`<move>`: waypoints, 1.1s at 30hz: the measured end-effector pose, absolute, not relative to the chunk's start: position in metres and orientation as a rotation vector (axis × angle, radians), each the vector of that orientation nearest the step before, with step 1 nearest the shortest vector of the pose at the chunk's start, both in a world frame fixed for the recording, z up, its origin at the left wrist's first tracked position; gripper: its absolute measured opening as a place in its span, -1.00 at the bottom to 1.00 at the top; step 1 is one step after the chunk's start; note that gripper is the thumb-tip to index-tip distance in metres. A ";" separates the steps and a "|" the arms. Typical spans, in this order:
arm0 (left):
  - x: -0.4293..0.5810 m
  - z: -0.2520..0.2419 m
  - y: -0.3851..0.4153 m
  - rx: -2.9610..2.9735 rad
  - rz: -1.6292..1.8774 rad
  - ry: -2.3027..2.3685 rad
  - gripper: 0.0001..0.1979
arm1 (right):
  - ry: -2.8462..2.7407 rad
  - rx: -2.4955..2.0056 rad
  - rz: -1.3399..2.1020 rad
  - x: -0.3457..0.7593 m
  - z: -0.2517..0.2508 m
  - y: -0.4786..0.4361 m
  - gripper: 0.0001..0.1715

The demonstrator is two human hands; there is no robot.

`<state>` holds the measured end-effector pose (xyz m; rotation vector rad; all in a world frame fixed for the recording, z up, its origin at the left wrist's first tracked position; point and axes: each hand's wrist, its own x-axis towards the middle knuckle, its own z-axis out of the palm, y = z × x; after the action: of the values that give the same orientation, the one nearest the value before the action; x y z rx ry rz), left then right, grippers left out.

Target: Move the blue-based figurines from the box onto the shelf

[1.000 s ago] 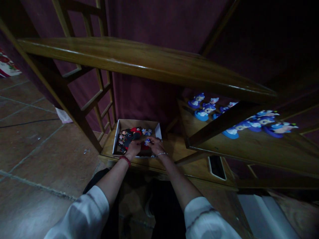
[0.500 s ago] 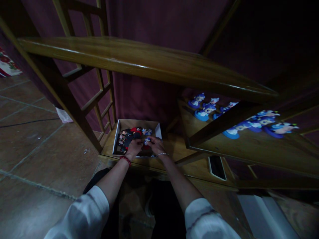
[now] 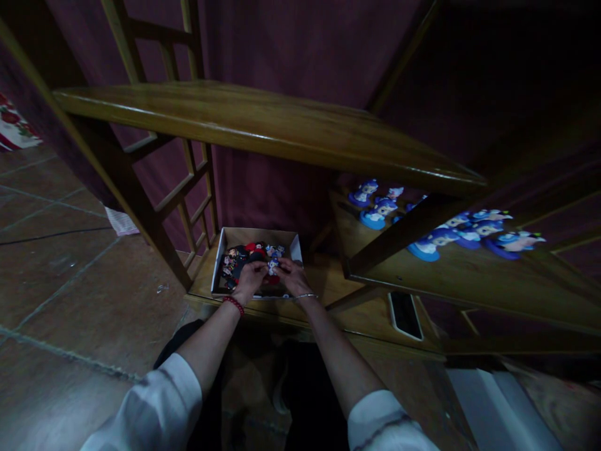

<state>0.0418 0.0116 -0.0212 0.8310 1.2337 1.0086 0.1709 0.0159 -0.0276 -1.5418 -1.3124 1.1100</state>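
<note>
A small blue and white figurine (image 3: 273, 267) is pinched between my two hands, just above an open cardboard box (image 3: 216, 266). My left hand (image 3: 250, 279) has its fingertips closed on the figurine's left side. From the other side, my right hand (image 3: 293, 277) grips it with thumb and fingers. Inside the box, several black and red figurines (image 3: 235, 258) fill the left part, and a few blue and white ones (image 3: 276, 250) lie toward the back right. My hands hide the front part of the box's contents.
Several blue figurines (image 3: 439, 241) stand on the shelf (image 3: 413, 285) to the right. A phone (image 3: 405, 315) lies on the lower board. Above the box runs a wooden shelf board (image 3: 263, 125); a lattice side panel (image 3: 183, 188) rises at the left.
My hands have drawn closer together around the figurine, and the left fingertips now meet it. The figurine has turned more upright. The view has shifted slightly.
</note>
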 end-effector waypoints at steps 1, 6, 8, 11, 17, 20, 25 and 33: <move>0.042 -0.021 0.011 0.812 1.024 1.227 -0.91 | -1.297 -1.536 1.116 0.171 -0.028 0.015 -0.59; 0.041 -0.019 0.011 0.758 1.047 1.186 -0.92 | -1.285 -1.431 1.152 0.170 -0.036 0.011 -0.53; 0.040 -0.017 0.010 0.768 1.050 1.186 -0.92 | -1.276 -1.402 1.159 0.169 -0.036 0.010 -0.52; 0.038 -0.013 0.008 0.818 1.060 1.196 -0.89 | -1.247 -1.391 1.142 0.166 -0.033 0.007 -0.50; 0.034 -0.007 0.005 0.970 1.037 1.212 -0.87 | -1.166 -1.356 1.130 0.161 -0.025 0.000 -0.57; 0.034 -0.006 0.004 0.955 1.070 1.198 -0.80 | -1.143 -1.349 1.137 0.161 -0.021 -0.001 -0.58; 0.035 -0.004 0.003 0.908 1.077 1.122 -0.66 | -1.145 -1.319 1.136 0.162 -0.017 -0.003 -0.59; 0.035 -0.006 0.004 0.957 1.093 1.101 -0.65 | -1.176 -1.288 1.175 0.163 -0.014 -0.006 -0.53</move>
<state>0.0354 0.0041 -0.0064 0.9566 1.1014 1.0935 0.1626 -0.0056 -0.0138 -1.2884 -1.1763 1.1748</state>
